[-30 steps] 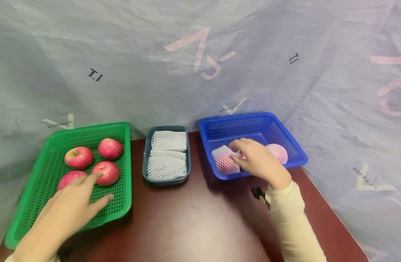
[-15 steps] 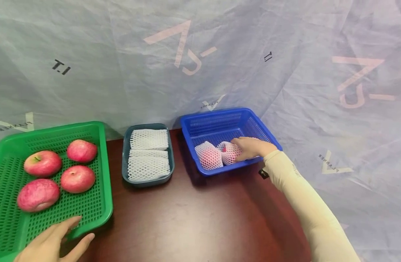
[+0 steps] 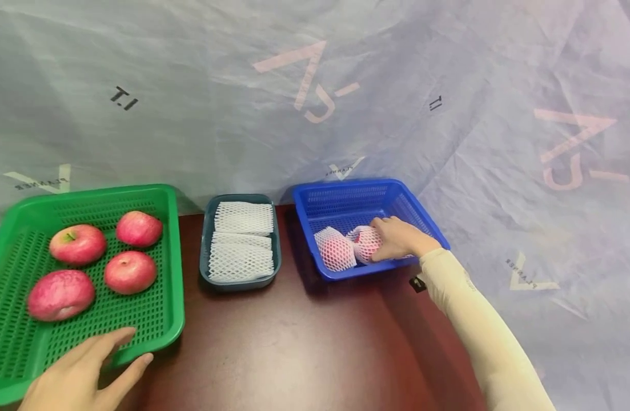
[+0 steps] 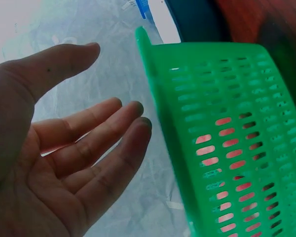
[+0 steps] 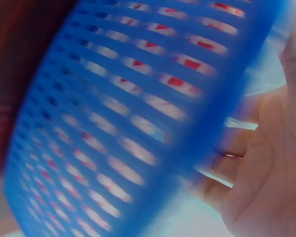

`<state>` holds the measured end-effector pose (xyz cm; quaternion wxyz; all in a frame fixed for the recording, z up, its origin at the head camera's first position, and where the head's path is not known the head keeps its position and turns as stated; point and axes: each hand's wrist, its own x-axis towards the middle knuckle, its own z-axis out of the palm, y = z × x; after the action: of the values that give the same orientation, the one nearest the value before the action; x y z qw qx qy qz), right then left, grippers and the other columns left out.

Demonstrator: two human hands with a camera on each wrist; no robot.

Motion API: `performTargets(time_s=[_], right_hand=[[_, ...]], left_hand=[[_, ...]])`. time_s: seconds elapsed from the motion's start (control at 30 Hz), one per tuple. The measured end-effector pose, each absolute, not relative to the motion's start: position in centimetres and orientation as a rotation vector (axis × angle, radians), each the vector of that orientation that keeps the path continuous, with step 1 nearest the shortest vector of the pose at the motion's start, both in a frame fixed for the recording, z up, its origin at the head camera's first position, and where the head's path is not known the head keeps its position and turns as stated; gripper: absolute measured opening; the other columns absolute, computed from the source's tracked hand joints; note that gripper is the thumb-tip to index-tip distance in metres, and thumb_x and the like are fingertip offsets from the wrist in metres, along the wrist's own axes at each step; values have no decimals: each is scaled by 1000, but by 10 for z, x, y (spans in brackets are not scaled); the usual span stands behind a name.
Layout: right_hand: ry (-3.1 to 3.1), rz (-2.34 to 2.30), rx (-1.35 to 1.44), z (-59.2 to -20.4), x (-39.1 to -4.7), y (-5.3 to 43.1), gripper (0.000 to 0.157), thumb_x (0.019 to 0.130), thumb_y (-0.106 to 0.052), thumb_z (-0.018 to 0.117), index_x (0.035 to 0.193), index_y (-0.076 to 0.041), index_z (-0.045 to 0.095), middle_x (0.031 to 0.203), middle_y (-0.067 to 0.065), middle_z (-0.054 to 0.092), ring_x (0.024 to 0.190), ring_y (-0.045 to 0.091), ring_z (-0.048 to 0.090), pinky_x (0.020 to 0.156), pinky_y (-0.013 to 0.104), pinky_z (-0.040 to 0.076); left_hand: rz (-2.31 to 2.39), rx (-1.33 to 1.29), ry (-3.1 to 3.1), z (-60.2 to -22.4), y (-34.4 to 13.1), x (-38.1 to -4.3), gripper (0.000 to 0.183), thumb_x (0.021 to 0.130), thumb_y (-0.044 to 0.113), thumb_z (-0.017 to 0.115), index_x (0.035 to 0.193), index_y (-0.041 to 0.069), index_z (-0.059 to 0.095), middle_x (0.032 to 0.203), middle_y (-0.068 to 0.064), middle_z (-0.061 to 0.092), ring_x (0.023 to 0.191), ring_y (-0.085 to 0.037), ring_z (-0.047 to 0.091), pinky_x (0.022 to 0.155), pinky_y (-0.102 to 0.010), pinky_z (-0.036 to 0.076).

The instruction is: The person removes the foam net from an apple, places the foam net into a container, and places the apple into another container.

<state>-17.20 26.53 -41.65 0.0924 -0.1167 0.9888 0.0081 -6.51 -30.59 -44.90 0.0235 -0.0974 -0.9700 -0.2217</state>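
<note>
In the head view my right hand [image 3: 399, 237] reaches into the blue basket [image 3: 327, 275]. Thumb and fingers curl round the right side of an apple [image 3: 365, 244] in a foam net sleeve. Left of it lies another netted apple [image 3: 336, 251]. The right wrist view is blurred; the basket's side hides the fingertips. My left hand [image 3: 83, 368] hovers by the near edge of the green basket [image 3: 177, 274], fingers parted and holding nothing. Several bare red apples [image 3: 131, 272] sit inside that basket. In the left wrist view, the left hand [image 4: 84, 143] is beside the basket wall.
Between the baskets stands a dark tray [image 3: 205, 251] with white foam net sleeves [image 3: 241, 257] in two stacks. All rest on a dark red-brown table [image 3: 273, 342]. A grey printed sheet [image 3: 217, 103] hangs behind and to the right.
My left hand has drawn back from over the bare apples to the green basket's near edge. My right hand has lowered onto the netted apple. The head view has shifted.
</note>
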Motion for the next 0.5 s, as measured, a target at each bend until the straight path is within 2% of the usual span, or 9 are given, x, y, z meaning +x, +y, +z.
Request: performTargets(time_s=[0.17, 0.23, 0.5], right_hand=[[3066, -1, -472, -381, -158, 256, 76, 65, -46, 83, 122, -3, 57, 101, 10, 62, 94, 30, 57, 80, 47, 49], [3103, 14, -543, -367, -150, 247, 78, 65, -47, 83, 124, -3, 56, 104, 12, 62, 94, 31, 57, 81, 47, 49], [3154, 83, -999, -343, -127, 194, 81, 60, -54, 81, 119, -4, 58, 95, 4, 58, 84, 26, 53, 74, 39, 47]], left_hand=[[-719, -374, -3032, -435, -307, -69, 62, 83, 54, 77, 123, 7, 67, 111, -19, 67, 103, -42, 61, 77, -64, 48], [-723, -395, -3047, -429, -304, -69, 61, 84, 54, 75, 124, 8, 67, 113, -18, 67, 102, -40, 62, 78, -64, 48], [-830, -603, -2816, -410, -279, -67, 28, 87, 35, 79, 108, 18, 74, 108, 1, 68, 100, -27, 65, 81, -57, 52]])
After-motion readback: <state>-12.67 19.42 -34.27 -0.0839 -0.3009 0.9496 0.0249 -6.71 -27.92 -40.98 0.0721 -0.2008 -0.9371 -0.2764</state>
